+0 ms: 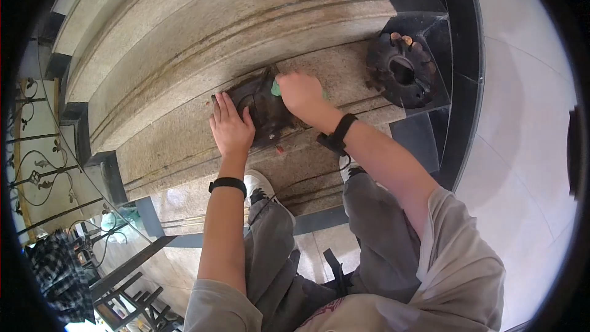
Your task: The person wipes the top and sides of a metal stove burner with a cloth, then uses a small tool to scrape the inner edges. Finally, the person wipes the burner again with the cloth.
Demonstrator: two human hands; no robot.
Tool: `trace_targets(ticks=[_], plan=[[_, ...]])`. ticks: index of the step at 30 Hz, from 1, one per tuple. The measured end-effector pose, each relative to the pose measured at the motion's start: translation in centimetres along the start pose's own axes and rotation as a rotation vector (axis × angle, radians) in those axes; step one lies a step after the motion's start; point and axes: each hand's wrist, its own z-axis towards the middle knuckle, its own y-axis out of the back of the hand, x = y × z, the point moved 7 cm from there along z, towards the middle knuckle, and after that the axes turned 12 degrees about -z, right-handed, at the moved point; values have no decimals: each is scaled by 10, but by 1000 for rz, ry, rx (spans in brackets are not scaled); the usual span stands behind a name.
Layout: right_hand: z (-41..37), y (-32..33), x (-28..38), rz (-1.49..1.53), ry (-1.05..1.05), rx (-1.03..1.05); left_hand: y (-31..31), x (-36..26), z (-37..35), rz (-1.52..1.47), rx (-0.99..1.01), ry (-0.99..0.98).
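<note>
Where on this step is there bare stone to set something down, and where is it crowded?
Bare stone lies on the step left of the left hand, and in the strip between the right hand and the black round fitting. Crowded: the dark object under both hands, green piece in the right; shoes on the step below.

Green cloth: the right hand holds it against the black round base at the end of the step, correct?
Not quite. The right hand holds the green cloth against the dark item in the middle of the step, where the left hand lies flat. The black round base stands apart, untouched. The head view shows this.
</note>
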Motion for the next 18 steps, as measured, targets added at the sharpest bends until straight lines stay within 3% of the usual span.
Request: trace_targets(ticks=[6, 10, 16, 18], plan=[[-35, 5, 3, 18, 65, 64, 0, 1, 0, -17, 45, 35], [-18, 8, 3, 73, 5, 64, -1, 2, 1, -9, 27, 25], [-7, 0, 0, -22, 24, -42, -3, 3, 2, 0, 33, 14], [-21, -1, -3, 83, -35, 122, -2, 2, 3, 6, 36, 11]])
